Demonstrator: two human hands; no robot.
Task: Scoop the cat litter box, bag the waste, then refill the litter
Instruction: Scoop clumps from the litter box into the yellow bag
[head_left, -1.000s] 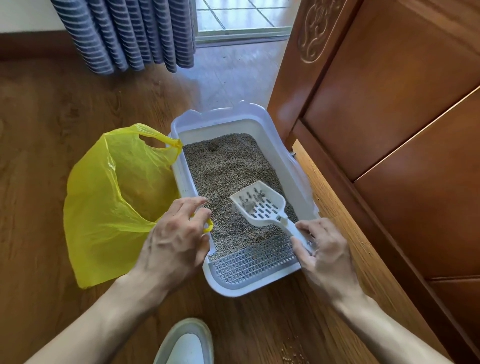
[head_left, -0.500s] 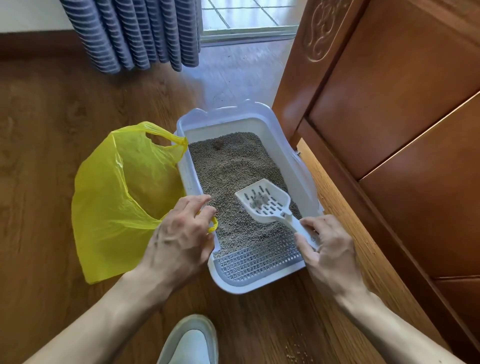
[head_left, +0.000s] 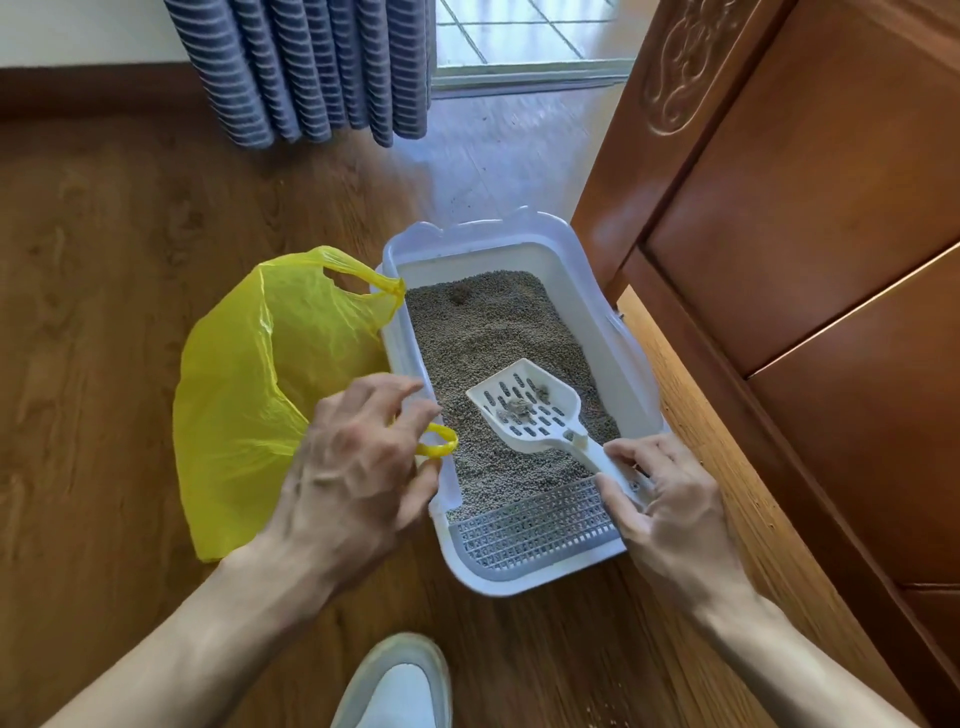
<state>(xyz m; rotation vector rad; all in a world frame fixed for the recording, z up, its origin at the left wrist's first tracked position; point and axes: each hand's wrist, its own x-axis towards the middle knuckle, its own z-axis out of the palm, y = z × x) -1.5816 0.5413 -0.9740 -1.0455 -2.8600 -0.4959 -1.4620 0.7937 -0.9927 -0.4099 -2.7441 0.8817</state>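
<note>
Two hands: the right hand (head_left: 670, 512) pinched the scoop (head_left: 530, 408) by its handle; the left hand (head_left: 358, 467), fingers curled, held the yellow bag (head_left: 249, 395) by a loop.
Scoop: hovered over the litter box (head_left: 618, 343), carrying small clumps.
Handling: light, stiff plastic, best gripped at the handle, kept level.
Bag: thin, limp, left of the box.
</note>
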